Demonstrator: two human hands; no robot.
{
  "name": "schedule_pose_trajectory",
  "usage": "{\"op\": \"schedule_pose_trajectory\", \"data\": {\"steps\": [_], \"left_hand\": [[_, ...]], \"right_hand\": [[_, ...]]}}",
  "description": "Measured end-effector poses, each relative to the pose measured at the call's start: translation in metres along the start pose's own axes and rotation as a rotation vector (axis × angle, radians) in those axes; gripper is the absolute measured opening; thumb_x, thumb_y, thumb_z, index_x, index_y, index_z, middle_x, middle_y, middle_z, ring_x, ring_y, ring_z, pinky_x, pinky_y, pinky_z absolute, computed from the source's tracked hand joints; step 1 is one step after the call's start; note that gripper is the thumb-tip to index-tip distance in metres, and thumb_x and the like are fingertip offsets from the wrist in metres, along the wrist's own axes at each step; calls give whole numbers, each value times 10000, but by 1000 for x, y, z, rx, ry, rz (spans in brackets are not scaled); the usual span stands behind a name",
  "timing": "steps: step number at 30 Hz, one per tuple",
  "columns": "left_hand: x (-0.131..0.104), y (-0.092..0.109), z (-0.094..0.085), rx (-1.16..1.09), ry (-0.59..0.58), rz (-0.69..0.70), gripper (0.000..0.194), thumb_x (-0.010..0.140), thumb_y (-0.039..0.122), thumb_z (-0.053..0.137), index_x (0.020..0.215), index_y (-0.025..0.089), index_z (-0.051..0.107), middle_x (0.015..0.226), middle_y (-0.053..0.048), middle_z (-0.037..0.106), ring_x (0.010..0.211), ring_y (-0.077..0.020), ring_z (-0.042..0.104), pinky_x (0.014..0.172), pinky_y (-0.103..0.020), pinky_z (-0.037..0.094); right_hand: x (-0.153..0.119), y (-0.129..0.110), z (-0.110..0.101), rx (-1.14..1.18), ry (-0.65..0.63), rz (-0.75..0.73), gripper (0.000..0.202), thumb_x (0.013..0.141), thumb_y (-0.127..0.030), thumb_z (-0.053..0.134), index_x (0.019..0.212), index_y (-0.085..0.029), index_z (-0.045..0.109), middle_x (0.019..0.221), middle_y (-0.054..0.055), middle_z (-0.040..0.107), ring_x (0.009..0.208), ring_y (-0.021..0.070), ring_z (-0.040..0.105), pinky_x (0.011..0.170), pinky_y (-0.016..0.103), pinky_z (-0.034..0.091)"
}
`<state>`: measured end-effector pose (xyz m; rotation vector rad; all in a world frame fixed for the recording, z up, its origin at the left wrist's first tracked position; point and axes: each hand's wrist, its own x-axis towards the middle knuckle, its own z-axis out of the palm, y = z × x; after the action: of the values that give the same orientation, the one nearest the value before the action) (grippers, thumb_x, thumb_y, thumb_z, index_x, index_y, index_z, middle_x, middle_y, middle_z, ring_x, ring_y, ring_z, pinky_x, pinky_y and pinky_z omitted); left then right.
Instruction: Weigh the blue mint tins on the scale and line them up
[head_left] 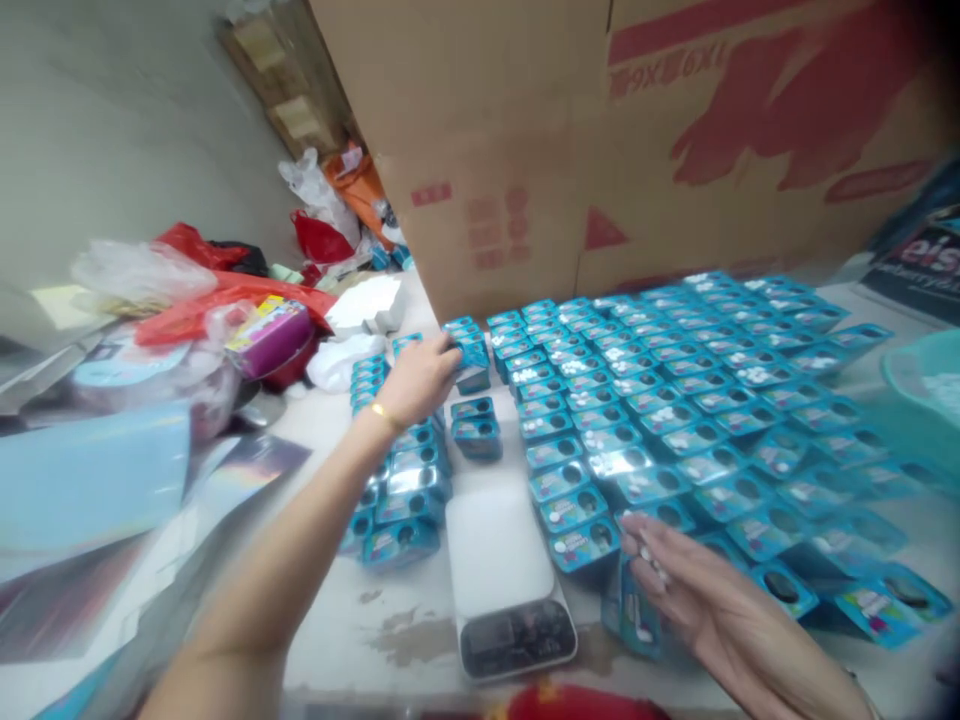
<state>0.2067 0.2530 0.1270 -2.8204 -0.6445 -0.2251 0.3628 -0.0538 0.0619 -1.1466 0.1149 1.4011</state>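
Note:
My left hand (424, 378) reaches forward with its fingers closed on a small blue box (473, 372) at the far end of a short row. My right hand (697, 595) is turned partly palm up at the lower right, its fingers curled around several small white tablets (654, 563). Beside its fingertips stands another blue box (631, 610), partly hidden by the hand. Many more blue boxes (574, 505) with dark round openings stand in rows, some with white tablets on top. A white digital scale (499, 555) lies between the hands.
A large cardboard box (510, 150) walls off the back. Plastic bags (247, 295), a purple package (274, 338) and glossy sheets (97, 480) crowd the left. More blue boxes (401, 540) stand left of the scale. A teal basin (922, 370) with white contents sits at the right.

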Motion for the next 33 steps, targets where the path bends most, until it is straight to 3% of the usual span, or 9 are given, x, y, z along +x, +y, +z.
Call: {"op": "schedule_pose_trajectory", "data": {"steps": [3, 5, 11, 14, 17, 20, 23, 26, 33], "left_hand": [[-39, 32, -36, -101, -72, 27, 142, 886, 281, 460, 864, 162, 534, 939, -78, 551, 805, -191, 554, 699, -295, 424], [-65, 59, -42, -207, -154, 33, 123, 855, 245, 487, 959, 180, 498, 894, -49, 582, 784, -184, 571, 662, -274, 428], [-108, 117, -2, -356, -334, 69, 319, 807, 180, 537, 1110, 170, 436, 891, -61, 630, 814, -220, 616, 673, -300, 469], [-112, 121, 10, -402, -270, 70, 405, 834, 227, 550, 1209, 163, 408, 977, -91, 633, 901, -231, 619, 745, -326, 487], [-121, 114, 4, -430, -144, 43, 469, 849, 339, 584, 1253, 171, 416, 1113, -119, 597, 1014, -250, 585, 837, -365, 478], [-144, 104, -9, -490, 28, -96, 321, 884, 355, 550, 1152, 184, 513, 1079, -95, 601, 1000, -221, 578, 852, -351, 469], [-178, 104, -10, -589, 155, -276, 181, 906, 295, 521, 1038, 177, 559, 934, -62, 616, 870, -173, 586, 783, -303, 471], [-215, 116, 10, -692, 203, -422, 126, 906, 267, 517, 971, 174, 573, 899, -52, 619, 820, -155, 576, 759, -286, 467], [-283, 146, 88, -792, 128, -805, 215, 922, 340, 455, 983, 170, 571, 928, -74, 619, 846, -184, 582, 780, -338, 487]], "right_hand": [[-1, 6, -1, -109, -105, -23, 264, 680, -324, 788, 919, -238, 719, 880, 15, 628, 672, 84, 534, 547, 129, 474], [-2, 10, -1, -182, -151, -33, 253, 726, -320, 751, 958, -232, 704, 885, 15, 617, 605, 68, 481, 487, 136, 417], [-8, 20, 8, -315, -265, -2, 239, 778, -357, 699, 965, -210, 675, 773, -10, 574, 514, 38, 380, 478, 145, 348], [-8, 25, 10, -313, -323, 19, 248, 775, -363, 699, 960, -202, 663, 782, -8, 580, 535, 44, 414, 493, 152, 361], [-9, 26, 10, -323, -331, 71, 290, 761, -325, 715, 1004, -186, 637, 841, 23, 628, 621, 72, 509, 607, 180, 443], [-10, 22, 11, -381, -306, 80, 295, 756, -314, 723, 986, -154, 629, 838, 48, 647, 686, 92, 565, 661, 196, 470], [-9, 20, 12, -459, -352, 85, 256, 782, -354, 695, 918, -145, 633, 771, 28, 617, 598, 75, 531, 520, 174, 411], [-6, 21, 16, -538, -377, 97, 247, 790, -373, 682, 889, -153, 627, 698, -1, 577, 522, 55, 453, 481, 183, 362], [7, 8, 41, -875, -363, -51, 357, 712, -442, 715, 916, -156, 651, 660, 24, 623, 541, 102, 493, 527, 244, 404]]}}
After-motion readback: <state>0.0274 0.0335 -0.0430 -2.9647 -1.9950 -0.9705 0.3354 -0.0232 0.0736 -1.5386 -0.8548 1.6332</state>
